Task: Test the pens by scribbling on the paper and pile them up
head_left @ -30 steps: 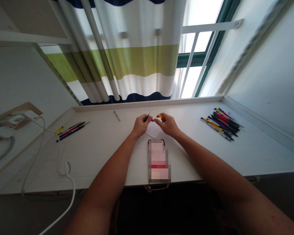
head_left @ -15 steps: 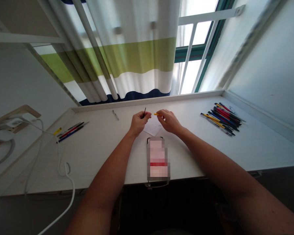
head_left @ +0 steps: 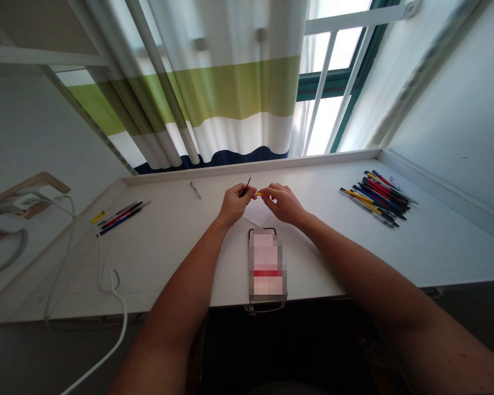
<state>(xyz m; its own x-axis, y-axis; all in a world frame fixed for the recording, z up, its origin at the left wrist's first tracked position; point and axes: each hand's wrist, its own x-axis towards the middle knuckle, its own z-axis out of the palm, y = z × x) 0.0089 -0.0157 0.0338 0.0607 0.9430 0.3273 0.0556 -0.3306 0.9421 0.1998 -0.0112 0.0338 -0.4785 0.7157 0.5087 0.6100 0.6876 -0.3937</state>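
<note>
My left hand [head_left: 233,205] is closed, and a thin black pen part [head_left: 247,185] sticks up out of it, too small to tell whether it is a cap. Pinched in the fingers of my right hand [head_left: 285,203] is a yellow pen [head_left: 259,193]; its left end meets the left fingertips, and most of its barrel is hidden by the right hand. Both hands are above the desk, over a small white sheet of paper [head_left: 257,213] with faint marks. Just nearer to me lies a phone [head_left: 265,258], its screen blurred out.
A pile of pens [head_left: 379,197] in several colours lies at the right. Several more pens [head_left: 121,217] lie at the left near a white cable [head_left: 117,296] and plugs [head_left: 24,202]. A single silver pen [head_left: 195,190] sits near the raised back edge [head_left: 214,172] of the desk.
The gap between the hands has closed: the yellow pen's end now reaches the left fingertips. The view has shifted slightly.
</note>
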